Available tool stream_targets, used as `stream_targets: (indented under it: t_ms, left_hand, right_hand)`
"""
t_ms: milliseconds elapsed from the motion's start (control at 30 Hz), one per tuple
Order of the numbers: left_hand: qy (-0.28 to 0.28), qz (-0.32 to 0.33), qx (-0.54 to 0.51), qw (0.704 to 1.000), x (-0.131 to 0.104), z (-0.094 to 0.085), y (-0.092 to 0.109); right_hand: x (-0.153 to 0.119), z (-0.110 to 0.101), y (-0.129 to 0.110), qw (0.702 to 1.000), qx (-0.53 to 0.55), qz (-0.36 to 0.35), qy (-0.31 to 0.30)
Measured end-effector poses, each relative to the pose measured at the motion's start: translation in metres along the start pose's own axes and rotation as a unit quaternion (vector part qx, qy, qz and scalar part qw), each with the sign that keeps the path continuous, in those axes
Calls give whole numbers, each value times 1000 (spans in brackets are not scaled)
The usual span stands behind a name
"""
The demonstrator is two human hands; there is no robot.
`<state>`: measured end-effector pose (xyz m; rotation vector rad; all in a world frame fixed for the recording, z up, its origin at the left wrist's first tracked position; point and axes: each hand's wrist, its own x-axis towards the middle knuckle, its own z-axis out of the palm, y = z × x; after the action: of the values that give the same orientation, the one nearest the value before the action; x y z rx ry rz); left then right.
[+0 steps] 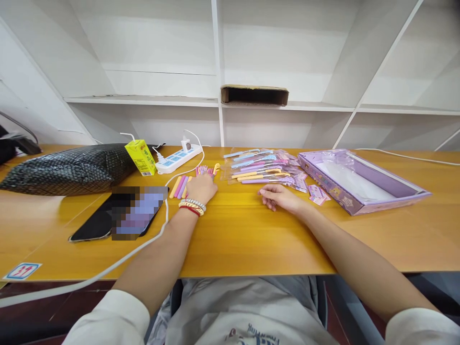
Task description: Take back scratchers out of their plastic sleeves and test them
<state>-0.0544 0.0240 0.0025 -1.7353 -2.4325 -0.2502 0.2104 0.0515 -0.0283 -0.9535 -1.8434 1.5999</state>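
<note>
My left hand (202, 188), wearing beaded bracelets, reaches over a cluster of small pink and purple pieces (204, 169) at the middle of the table. Its fingertips are hidden by the back of the hand and the pieces. A yellow piece with a curved end (216, 167) lies just beyond it. Against its left side, yellow and purple sticks (178, 187) lie in a row. My right hand (278, 196) rests on the wood, fingers loosely bent and somewhat apart, with nothing visible in them. Slim pens in clear bags (258, 167) lie just behind it.
To the right are an open purple box (390, 203) and small printed cards (317, 194). Phones (97, 218), a yellow drink carton (141, 158), a power strip (179, 159) and a black wrapped package (68, 170) stand left. A white cable (118, 261) crosses my left forearm's side.
</note>
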Motion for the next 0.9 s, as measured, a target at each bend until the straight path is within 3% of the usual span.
stream_targets:
  t_ms: [100,200,300,500,600,700,900]
  left_hand:
    - [10,7,3,1000,-1,1,0]
    - [13,12,5,1000,-3,0,3]
    - [34,35,-2,999,-6,0,8]
    - [105,217,-65,968,-14,4,24]
    - [88,310,-95,942,-19,8,31]
    - [68,363,-111,923,-20,14,35]
    - [10,362,-158,918,-15,24,33]
  right_hand:
    - [-2,-2,0,989,-120,-46,75]
    - [-4,-6,-1,938,-289,-131,142]
    - [-4,-12,-1,901,-365,-163,168]
    - [1,-25,7,835,-480,-165,211]
    - [3,-30,10,822,-504,-151,217]
    - [4,-33,11,814,-518,-141,222]
    - [6,-37,14,799,-545,-122,223]
